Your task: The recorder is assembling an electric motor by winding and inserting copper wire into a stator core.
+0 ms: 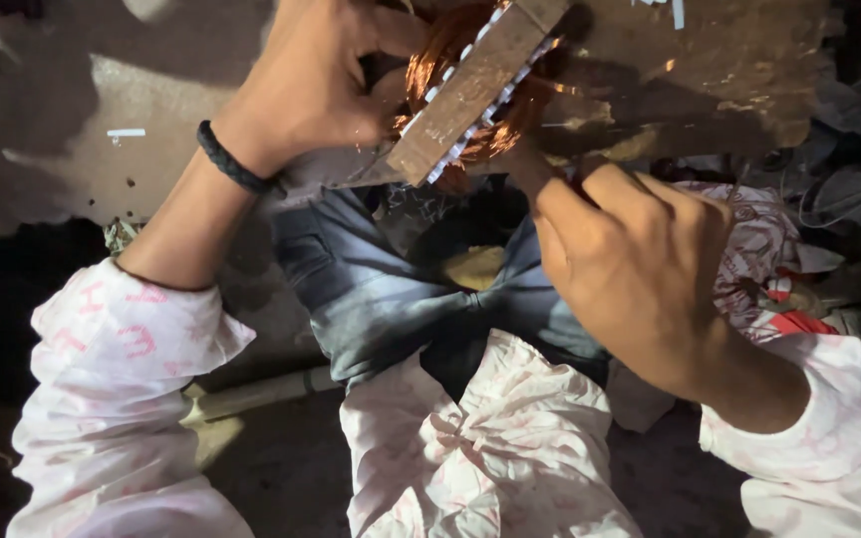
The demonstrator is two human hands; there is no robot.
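My left hand (316,80) grips a metal motor stator (470,90) wound with copper wire coils (450,45); white insulation strips show between its slots. A black braided band sits on that wrist. My right hand (635,259) is closed in a fist just below the stator's right end, its fingertips pressed at the copper winding; whatever it pinches is hidden. Both arms wear white sleeves with a pink print.
A worn brown work surface (710,70) lies behind the stator. My lap in blue jeans (381,289) is below. Printed cloth and red scraps (779,289) lie at the right, loose wires at the far right, a pale pipe (251,394) on the floor.
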